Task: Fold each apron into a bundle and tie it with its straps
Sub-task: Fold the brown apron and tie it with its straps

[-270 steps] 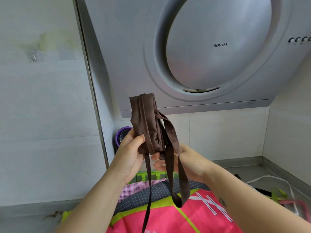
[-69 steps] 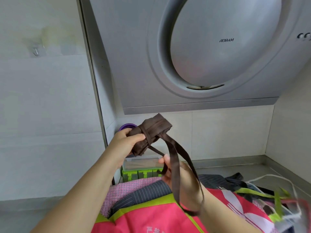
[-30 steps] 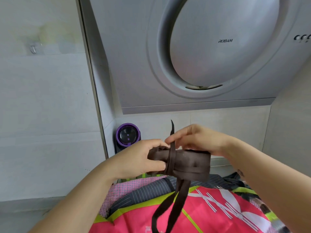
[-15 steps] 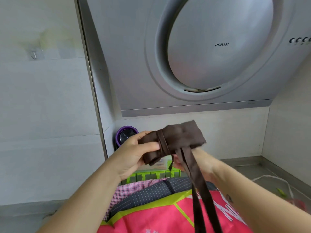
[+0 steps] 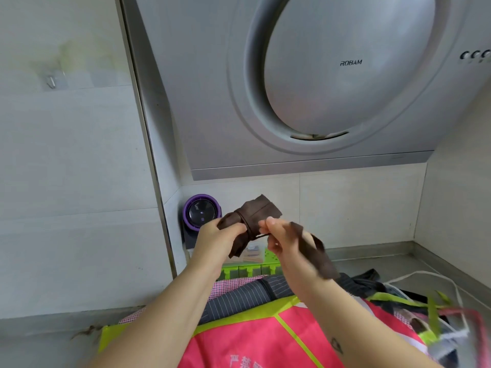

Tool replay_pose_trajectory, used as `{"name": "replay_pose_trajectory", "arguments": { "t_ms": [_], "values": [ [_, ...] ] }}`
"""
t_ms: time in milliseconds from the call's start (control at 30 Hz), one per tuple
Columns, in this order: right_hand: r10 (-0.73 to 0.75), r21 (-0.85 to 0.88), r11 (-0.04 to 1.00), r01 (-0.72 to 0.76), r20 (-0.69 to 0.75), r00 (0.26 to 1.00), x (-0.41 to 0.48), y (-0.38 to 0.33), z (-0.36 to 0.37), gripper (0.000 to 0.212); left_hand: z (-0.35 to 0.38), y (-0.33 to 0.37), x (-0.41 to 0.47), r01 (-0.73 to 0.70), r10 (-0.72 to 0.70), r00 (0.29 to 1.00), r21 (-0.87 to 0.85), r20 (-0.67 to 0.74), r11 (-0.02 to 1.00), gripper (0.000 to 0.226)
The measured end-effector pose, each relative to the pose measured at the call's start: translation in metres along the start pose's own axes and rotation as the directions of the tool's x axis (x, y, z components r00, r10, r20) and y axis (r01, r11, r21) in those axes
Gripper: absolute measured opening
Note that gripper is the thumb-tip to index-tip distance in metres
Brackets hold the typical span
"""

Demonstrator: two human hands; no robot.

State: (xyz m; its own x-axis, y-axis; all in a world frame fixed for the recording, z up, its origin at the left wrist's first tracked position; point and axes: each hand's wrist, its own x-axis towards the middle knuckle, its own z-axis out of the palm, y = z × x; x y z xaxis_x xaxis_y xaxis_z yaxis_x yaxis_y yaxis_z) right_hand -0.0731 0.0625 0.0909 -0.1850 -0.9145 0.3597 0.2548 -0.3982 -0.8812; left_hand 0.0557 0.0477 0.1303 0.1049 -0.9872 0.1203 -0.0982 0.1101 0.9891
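Item: brown apron bundle (image 5: 259, 211), held in mid-air in front of the range hood (image 5: 318, 88), above the pile of aprons (image 5: 252, 338).
Left hand (image 5: 216, 244): fingers and thumb curled round the bundle's lower left end, as half a second ago.
Right hand (image 5: 281, 241): half a second ago under the bundle, now beside it on the right; thumb and fingertips pinch the strap (image 5: 317, 252).
Strap: earlier hanging straight down, now drawn out rightward over the right wrist, blurred. One turn cinches the bundle's middle.
Behind: purple-rimmed round device (image 5: 202, 211); green box (image 5: 248, 269).
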Motion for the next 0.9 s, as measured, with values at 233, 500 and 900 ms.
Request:
{"name": "replay_pose_trajectory", "arguments": {
  "t_ms": [233,500,900],
  "values": [
    [0.149,0.099,0.983,-0.154,0.051,0.987,0.001,-0.005,-0.009,0.025,-0.001,0.001,0.0,0.088,-0.083,0.996,-0.175,0.036,0.981,0.006],
    [0.208,-0.305,0.941,-0.147,0.179,0.962,-0.002,-0.006,-0.004,0.028,0.001,0.015,-0.007,0.174,-0.131,0.982,-0.384,0.135,0.907,0.006],
    [-0.402,-0.717,0.59,0.37,0.136,0.905,-0.02,-0.028,0.006,0.008,-0.008,0.022,-0.005,0.264,-0.222,0.964,-0.473,0.143,0.841,0.004]
  ]
}}
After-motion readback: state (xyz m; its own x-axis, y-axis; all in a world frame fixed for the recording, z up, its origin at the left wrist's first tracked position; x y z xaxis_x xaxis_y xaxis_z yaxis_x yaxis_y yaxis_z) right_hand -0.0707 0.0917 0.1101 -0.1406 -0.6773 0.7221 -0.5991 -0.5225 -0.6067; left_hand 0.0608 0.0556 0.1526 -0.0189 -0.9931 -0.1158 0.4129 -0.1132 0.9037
